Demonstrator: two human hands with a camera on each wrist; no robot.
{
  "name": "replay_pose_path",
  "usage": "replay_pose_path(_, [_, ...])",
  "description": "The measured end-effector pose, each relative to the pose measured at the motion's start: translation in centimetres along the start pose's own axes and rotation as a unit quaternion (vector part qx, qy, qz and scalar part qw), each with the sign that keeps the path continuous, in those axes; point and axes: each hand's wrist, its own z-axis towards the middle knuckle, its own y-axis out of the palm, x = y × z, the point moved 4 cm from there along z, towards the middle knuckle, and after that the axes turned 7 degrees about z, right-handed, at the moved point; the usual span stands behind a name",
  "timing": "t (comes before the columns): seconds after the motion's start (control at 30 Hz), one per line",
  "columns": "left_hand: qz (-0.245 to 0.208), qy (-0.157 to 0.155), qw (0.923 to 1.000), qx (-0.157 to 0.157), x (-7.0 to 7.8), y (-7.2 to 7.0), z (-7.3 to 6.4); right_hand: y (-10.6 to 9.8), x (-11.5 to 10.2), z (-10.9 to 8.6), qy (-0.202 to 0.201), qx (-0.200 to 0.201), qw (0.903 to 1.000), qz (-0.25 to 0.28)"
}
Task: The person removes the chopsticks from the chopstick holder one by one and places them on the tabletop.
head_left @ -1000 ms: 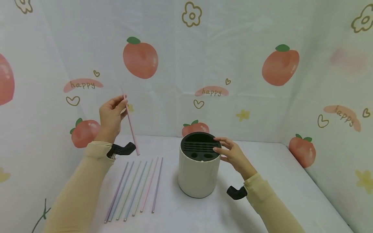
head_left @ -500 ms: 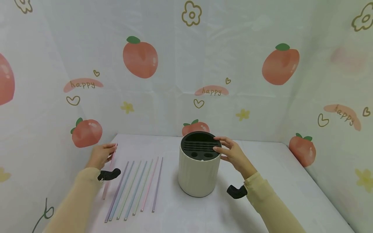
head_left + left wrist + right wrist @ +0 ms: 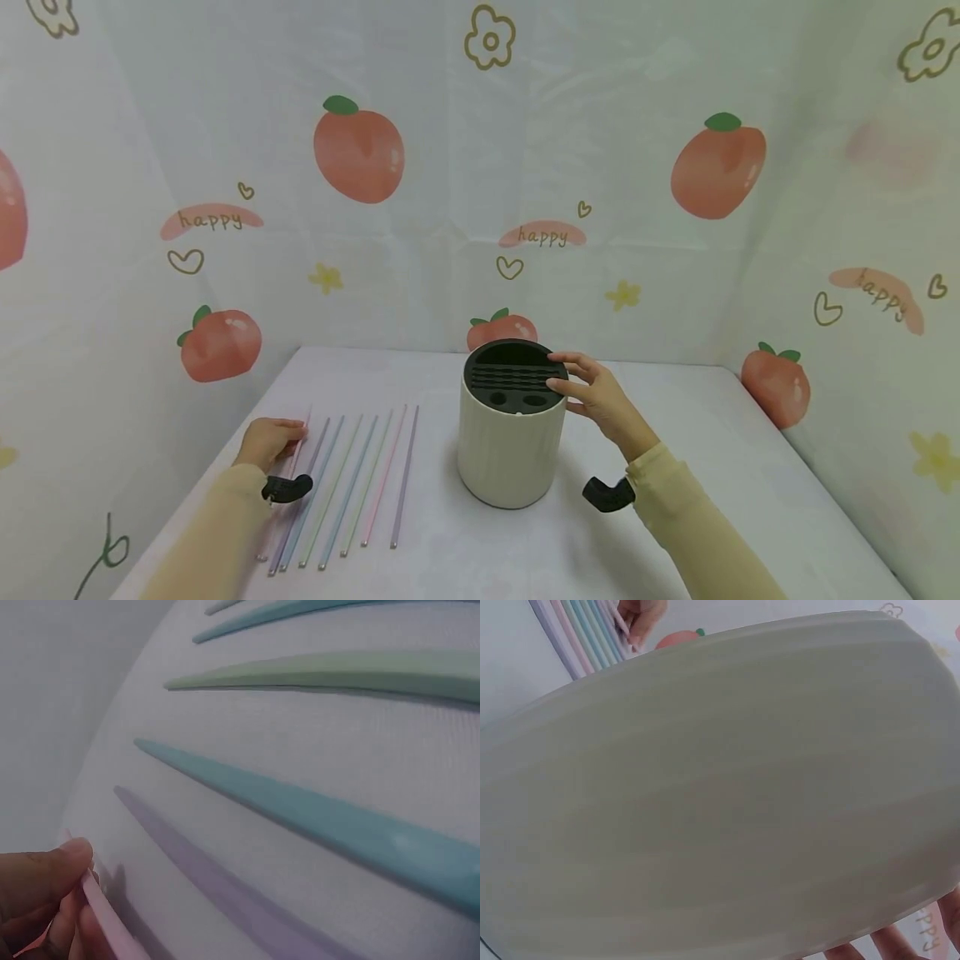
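My left hand pinches a pink chopstick between thumb and fingers, low over the white table at the left end of a row. That row holds several pastel chopsticks lying side by side, among them a purple chopstick, a blue chopstick and a green chopstick. A cream utensil holder stands upright right of the row. Its black top insert has slots, round holes and one large opening. Fingertips of my right hand rest on the holder's right rim.
A white backdrop printed with red fruit rises behind the table and along both sides. The white tabletop extends right of the holder. Black wrist cameras stick out beneath both wrists, the left one over the chopsticks.
My left hand has come down from high above the table to the row's left end, bringing the pink chopstick down alongside the others. The right hand and the utensil holder have stayed put.
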Motion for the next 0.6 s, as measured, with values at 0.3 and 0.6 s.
replay_pose_path(0.3, [0.052, 0.018, 0.9985, 0.006, -0.2, 0.25, 0.18, 0.09, -0.07, -0.06, 0.001, 0.003, 1.0, 0.004])
replay_pose_path(0.6, [0.098, 0.034, 0.9946, 0.008, 0.2, 0.38, -0.1, 0.02, 0.05, 0.05, 0.002, 0.001, 1.0, 0.003])
